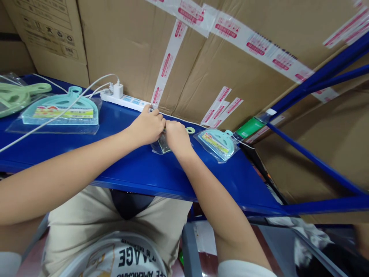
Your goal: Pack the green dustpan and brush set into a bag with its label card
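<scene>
My left hand [147, 126] and my right hand [177, 138] meet over a small clear plastic bag [161, 145] lying on the blue shelf [135, 169]. Both hands are closed, fingers pinching the bag's top edge. A green item shows inside the bag, its loop [190, 130] poking out past my right hand. Most of the bag is hidden under my hands.
A bagged light-blue mini dustpan [218, 143] lies right of my hands, a larger bagged one [60, 110] at left, and a green one [14, 98] at far left. A white power strip [123, 100] with cables runs along taped cardboard boxes [201, 57]. A green-labelled bottle [253, 125] lies by blue rack bars [317, 161].
</scene>
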Available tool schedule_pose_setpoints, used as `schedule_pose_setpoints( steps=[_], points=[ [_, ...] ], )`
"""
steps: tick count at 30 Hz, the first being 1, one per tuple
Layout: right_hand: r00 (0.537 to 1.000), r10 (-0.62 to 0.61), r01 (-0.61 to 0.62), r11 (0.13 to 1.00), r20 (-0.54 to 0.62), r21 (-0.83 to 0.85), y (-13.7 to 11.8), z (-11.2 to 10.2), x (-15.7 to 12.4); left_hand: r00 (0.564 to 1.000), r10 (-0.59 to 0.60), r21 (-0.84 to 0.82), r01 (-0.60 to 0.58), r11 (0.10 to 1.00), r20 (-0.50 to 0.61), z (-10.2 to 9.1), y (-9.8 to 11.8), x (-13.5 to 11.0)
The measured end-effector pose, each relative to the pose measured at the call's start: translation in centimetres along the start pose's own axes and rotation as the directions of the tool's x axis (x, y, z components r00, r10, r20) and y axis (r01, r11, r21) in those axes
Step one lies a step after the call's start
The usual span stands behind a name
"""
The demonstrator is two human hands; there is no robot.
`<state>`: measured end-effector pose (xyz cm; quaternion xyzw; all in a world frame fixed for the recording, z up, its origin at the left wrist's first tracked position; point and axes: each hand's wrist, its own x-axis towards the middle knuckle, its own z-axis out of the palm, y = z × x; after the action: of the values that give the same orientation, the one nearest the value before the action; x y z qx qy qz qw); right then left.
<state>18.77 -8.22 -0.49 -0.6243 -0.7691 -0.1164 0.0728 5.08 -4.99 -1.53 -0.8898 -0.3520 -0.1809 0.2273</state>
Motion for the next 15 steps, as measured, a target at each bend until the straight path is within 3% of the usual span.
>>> schedule_pose_setpoints(
  steps=[15],
  points=[
    [1.000, -0.003, 0.003, 1.000, 0.015, -0.016, -0.1, -0.4, 0.0, 0.972, -0.122, 0.076, 0.108, 0.991, 0.202, -1.6, 0.3, 0.5]
  ],
)
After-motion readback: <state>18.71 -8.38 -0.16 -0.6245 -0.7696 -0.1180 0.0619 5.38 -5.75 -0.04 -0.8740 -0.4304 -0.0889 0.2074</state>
